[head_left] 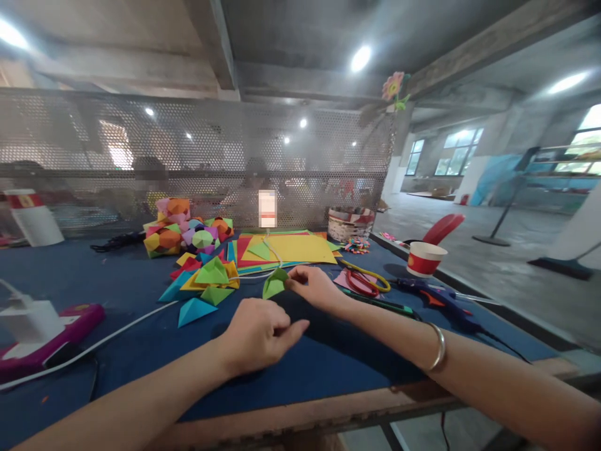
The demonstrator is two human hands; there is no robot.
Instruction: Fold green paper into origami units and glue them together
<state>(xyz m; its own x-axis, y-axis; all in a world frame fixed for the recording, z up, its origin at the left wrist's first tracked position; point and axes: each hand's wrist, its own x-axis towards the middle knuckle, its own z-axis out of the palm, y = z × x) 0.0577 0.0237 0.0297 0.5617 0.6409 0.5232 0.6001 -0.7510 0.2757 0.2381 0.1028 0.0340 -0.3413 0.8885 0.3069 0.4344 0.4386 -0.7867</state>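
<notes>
My right hand (313, 288), a silver bangle on its wrist, pinches the edge of a green folded paper piece (274, 284) between thumb and fingers. Closer to me, my left hand (257, 333) is closed with its fingers curled under and the thumb sticking out to the right; nothing shows in it. To its left lies a loose pile of folded paper pieces: a green one (218, 294), a blue one (196, 312) and others in red and yellow. Behind the hands are stacked flat paper sheets (300, 248), yellow on top.
Folded paper balls (203, 238) stand at the back left. A purple power strip (89, 318) with a white cable is at left. At right are scissors (361, 282), a glue gun (436, 300), a paper cup (425, 259) and a woven basket (350, 227). A mesh screen (197, 138) rises behind.
</notes>
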